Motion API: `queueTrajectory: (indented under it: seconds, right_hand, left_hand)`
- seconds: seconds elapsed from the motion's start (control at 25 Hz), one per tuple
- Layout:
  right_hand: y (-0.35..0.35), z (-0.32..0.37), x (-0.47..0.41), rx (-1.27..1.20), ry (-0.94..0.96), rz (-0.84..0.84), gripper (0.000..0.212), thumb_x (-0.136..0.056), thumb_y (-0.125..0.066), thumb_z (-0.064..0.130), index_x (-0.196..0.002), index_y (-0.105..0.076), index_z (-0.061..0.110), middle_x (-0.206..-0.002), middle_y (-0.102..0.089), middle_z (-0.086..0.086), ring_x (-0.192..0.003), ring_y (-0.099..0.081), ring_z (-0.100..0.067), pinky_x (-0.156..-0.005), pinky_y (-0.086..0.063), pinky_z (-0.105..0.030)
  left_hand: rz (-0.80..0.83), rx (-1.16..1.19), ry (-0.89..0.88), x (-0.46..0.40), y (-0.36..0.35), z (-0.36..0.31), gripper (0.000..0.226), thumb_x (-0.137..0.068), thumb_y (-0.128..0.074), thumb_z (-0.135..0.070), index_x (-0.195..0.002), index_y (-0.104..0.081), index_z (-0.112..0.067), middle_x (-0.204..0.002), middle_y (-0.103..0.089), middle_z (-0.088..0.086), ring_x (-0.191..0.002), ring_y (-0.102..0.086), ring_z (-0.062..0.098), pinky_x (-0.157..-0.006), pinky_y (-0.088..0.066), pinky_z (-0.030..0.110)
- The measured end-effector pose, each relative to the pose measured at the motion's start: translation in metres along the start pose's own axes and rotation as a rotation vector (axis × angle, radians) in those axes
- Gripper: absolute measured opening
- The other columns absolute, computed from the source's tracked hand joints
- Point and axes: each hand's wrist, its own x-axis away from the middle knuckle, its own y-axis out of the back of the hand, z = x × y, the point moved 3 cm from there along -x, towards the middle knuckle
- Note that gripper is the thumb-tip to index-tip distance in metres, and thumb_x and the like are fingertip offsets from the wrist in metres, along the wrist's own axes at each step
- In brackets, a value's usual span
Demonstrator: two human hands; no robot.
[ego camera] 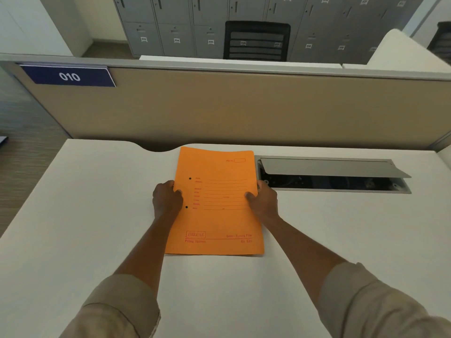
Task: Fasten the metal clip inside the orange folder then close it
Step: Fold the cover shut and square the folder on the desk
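Both arms reach forward; the left hand [167, 197] and right hand [264, 200] pinch the side edges of the closed orange folder [216, 215], lying flat near the desk's [85, 215] far edge.

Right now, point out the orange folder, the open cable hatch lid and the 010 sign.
orange folder [219, 223]: head view, lower front cover.
cable hatch lid [329, 167]: head view, middle of raised flap.
010 sign [69, 76]: head view, white digits.
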Motion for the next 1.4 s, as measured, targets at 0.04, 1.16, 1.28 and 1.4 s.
queueTrajectory:
  seconds: [0.04, 1.16, 1.28, 1.4]
  right_hand:
    - [-0.001, 0.001, 0.001, 0.009, 0.0, -0.006, 0.026, -0.09, -0.067, 0.021, -0.114, -0.058, 0.014, -0.113, -0.068, -0.006, -0.101, -0.066, -0.024, -0.081, -0.05, -0.031]
    - [-0.032, -0.022, 0.038, 0.657, 0.368, 0.165, 0.074, -0.101, -0.023, 0.053, -0.155, 0.01, 0.016, -0.165, 0.012, -0.005, -0.15, 0.019, -0.019, -0.12, 0.015, -0.038]
    - [-0.031, -0.025, 0.038, 0.67, 0.389, 0.128, 0.074, -0.101, -0.024, 0.053, -0.155, 0.011, 0.016, -0.165, 0.012, -0.004, -0.147, 0.021, -0.017, -0.119, 0.016, -0.037]
    - [-0.028, -0.022, 0.039, 0.676, 0.367, 0.169, 0.071, -0.102, -0.024, 0.048, -0.154, 0.012, 0.015, -0.165, 0.012, -0.005, -0.151, 0.016, -0.021, -0.121, 0.014, -0.04]
  left_hand:
    - [0.0, -0.006, -0.007, -0.001, 0.0, 0.001, 0.015, -0.092, -0.055, -0.01, -0.079, -0.062, -0.013, -0.074, -0.064, 0.003, -0.063, -0.06, 0.019, -0.054, -0.038, 0.024]
    - [0.169, -0.566, -0.574, 0.072, -0.082, -0.017, 0.063, -0.105, -0.026, -0.034, -0.158, -0.002, -0.011, -0.167, 0.0, 0.009, -0.154, 0.004, 0.026, -0.122, 0.004, 0.043]
    - [0.161, -0.569, -0.587, 0.074, -0.082, -0.018, 0.063, -0.105, -0.026, -0.033, -0.158, -0.002, -0.01, -0.167, -0.001, 0.009, -0.154, 0.004, 0.026, -0.122, 0.005, 0.043]
    - [0.173, -0.558, -0.581, 0.074, -0.072, -0.035, 0.063, -0.104, -0.027, -0.03, -0.158, 0.0, -0.01, -0.167, 0.001, 0.01, -0.154, 0.005, 0.026, -0.122, 0.005, 0.041]
